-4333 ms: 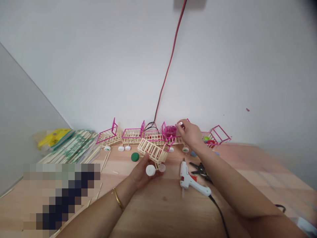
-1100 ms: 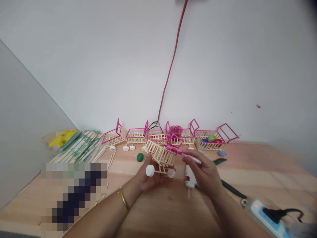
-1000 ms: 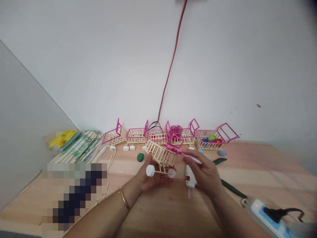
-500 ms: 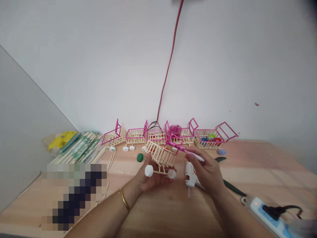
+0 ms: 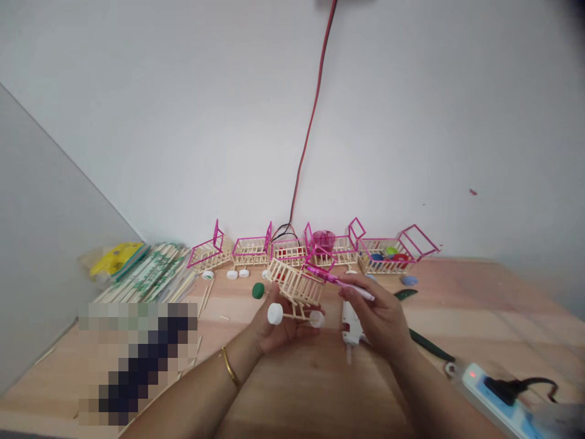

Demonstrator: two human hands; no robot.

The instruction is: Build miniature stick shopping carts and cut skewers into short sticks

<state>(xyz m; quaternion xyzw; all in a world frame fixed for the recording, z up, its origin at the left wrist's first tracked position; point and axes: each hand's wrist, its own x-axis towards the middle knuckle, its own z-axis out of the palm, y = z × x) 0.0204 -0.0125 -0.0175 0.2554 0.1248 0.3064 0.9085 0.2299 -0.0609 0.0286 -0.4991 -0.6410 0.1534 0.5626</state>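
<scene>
My left hand [image 5: 286, 329] is closed around the underside of a miniature shopping cart [image 5: 297, 283] made of thin wooden sticks. The cart is tilted; white bottle-cap wheels [image 5: 275, 314] and a green cap wheel [image 5: 258, 291] show on it. In my right hand [image 5: 377, 311] is a paintbrush [image 5: 354, 286] with a pale handle and a magenta-coated head, pinched between thumb and fingers. The brush head lies against the cart's upper right edge, which is partly magenta. Below my right hand, partly covered by it, rests a white glue gun [image 5: 351, 326].
Several similar carts [image 5: 251, 250] with magenta edges line the wall, and a magenta-stained cup [image 5: 323, 241] stands among them. Packs of sticks [image 5: 155, 271] and a yellow packet [image 5: 117, 259] lie left. Dark green-handled pliers [image 5: 432, 346] and a power strip [image 5: 493, 396] are at right.
My right hand has shifted slightly left, sliding the brush head along the cart's edge. The cart in my left hand has stayed almost still.
</scene>
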